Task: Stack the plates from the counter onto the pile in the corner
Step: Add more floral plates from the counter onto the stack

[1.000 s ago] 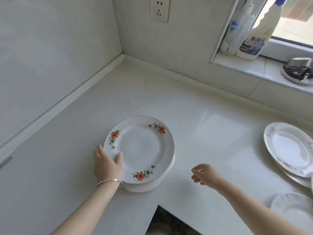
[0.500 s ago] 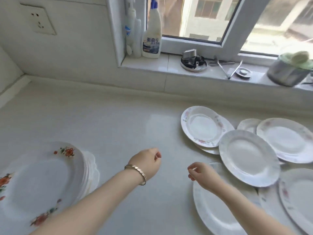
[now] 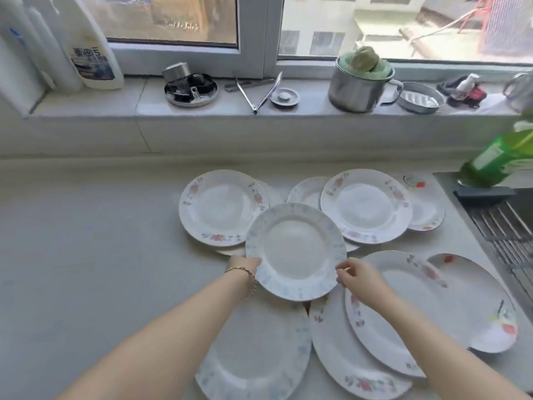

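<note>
Blue-flowered plate (image 3: 295, 251), white, glossy (pattern blurred), left hand (image 3: 244, 264) gripping one edge, right hand (image 3: 359, 278) pinching the other.

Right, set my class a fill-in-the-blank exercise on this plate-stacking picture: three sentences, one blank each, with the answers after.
The left hand and the right hand hold the middle plate, whose rim pattern is ___.
The bracelet sits on the ___ wrist.
The steel pot on the windowsill holds a ___ cloth.
Missing words: blue; left; green.
</note>
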The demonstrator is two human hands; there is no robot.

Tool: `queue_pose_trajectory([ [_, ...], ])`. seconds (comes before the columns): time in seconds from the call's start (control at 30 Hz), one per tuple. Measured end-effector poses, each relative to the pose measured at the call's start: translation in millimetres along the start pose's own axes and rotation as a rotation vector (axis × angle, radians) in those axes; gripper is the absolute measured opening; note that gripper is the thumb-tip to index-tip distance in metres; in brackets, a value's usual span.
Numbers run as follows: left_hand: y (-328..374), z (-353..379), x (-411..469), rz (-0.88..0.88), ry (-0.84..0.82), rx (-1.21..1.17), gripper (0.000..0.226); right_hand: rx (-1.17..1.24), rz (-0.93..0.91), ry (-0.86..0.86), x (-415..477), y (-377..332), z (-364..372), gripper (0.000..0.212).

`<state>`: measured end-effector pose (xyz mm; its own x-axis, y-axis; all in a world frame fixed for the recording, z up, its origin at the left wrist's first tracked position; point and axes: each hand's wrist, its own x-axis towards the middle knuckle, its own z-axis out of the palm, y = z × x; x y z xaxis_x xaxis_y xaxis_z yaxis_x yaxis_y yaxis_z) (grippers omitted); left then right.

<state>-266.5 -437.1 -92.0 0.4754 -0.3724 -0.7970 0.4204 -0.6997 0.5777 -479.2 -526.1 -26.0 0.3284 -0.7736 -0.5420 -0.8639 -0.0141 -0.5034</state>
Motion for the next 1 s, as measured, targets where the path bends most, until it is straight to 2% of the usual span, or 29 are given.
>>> queue_pose_trajectory([
  [0.1, -3.7, 8.6, 4.9, -0.029, 0.057, -0.044, 0.015, 0.026, 0.017, -0.002, 7.8, 14.5, -12.8, 0.013],
  [0.3, 5.9, 9.1, -18.8, -0.002, 0.025, -0.137, 0.035, 0.057, 0.033, 0.005, 12.9, 21.9, -18.6, 0.011],
  [0.43, 7.5, -8.7, -40.8, 0.032, 0.076, -0.311, 0.016, 0.002, 0.047, 0.042, 8.7, 13.2, -18.2, 0.014],
  [0.47, 7.2, -17.9, -46.2, 0.041, 0.089, -0.371, 0.022, -0.016, 0.041, 0.031, 7.5, 8.1, -15.8, 0.015],
  [0.53, 6.6, -43.3, -60.0, 0.079, 0.113, -0.458, 0.03, -0.055, 0.021, -0.002, 6.3, -6.0, -7.6, 0.014],
  [0.73, 3.8, -155.1, -93.8, 0.191, 0.194, -0.624, 0.029, -0.178, -0.134, -0.09, -4.9, -81.7, 43.1, 0.016],
  [1.0, -44.2, -344.4, -128.8, 0.277, 0.39, -0.85, 0.029, -0.299, -0.381, -0.177, -43.5, -221.5, 170.1, 0.023],
])
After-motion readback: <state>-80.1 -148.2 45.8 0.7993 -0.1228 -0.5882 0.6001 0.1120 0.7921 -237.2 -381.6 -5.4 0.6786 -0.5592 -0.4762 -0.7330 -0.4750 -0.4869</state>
